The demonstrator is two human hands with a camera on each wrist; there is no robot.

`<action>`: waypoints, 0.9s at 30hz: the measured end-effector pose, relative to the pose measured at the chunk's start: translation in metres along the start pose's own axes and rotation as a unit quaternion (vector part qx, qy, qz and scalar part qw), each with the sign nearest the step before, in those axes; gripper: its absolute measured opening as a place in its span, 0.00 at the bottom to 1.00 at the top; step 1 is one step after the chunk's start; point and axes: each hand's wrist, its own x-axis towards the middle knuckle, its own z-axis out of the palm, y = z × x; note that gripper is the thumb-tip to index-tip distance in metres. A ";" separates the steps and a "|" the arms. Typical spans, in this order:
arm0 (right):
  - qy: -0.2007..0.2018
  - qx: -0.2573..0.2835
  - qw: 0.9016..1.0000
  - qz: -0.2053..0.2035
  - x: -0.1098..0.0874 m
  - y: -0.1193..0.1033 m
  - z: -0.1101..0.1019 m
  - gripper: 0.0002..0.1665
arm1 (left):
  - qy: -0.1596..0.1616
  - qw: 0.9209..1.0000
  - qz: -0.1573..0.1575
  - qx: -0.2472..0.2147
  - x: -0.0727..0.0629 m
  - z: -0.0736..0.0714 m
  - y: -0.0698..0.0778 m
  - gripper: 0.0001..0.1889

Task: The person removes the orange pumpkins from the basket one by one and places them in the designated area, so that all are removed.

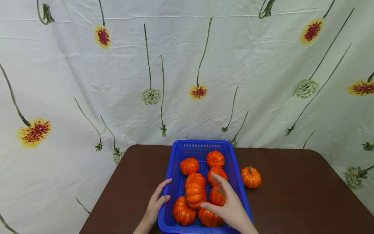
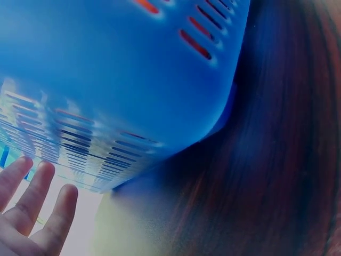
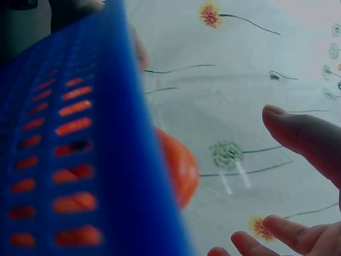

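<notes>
A blue plastic basket (image 1: 241,191) with slotted walls holds several small orange pumpkins. One pumpkin (image 1: 195,195) sits higher than the others, on top of the pile. At the basket's left rim is my left hand (image 1: 152,208), its fingertips and thumb at the edge; the left wrist view shows straight, spread fingers (image 2: 40,197) by the slotted wall. Above the basket's right side hovers my right hand (image 1: 230,209), thumb and fingers spread apart, partly covering a pumpkin (image 1: 217,196) below. Nothing lies between those fingers in the right wrist view.
Outside the basket, a lone orange pumpkin (image 1: 250,177) with a green stem stands on the dark brown table (image 1: 292,195), close to the right wall. Behind the table hangs a white cloth (image 1: 181,117) printed with flowers.
</notes>
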 end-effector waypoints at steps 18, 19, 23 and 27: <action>-0.046 -0.082 0.996 0.002 0.013 0.016 0.029 0.50 | -0.002 1.000 -0.004 -0.011 0.000 0.000 -0.001 0.26; -0.051 -0.085 0.995 -0.005 0.012 0.016 0.029 0.50 | -0.002 1.000 -0.004 -0.012 0.000 0.000 -0.001 0.26; -0.070 -0.099 0.992 -0.029 0.011 0.017 0.029 0.49 | -0.004 1.000 -0.005 -0.014 0.000 0.000 0.000 0.26; -0.083 -0.118 0.989 -0.034 0.011 0.019 0.030 0.50 | -0.008 1.000 -0.003 -0.016 0.000 0.000 -0.001 0.26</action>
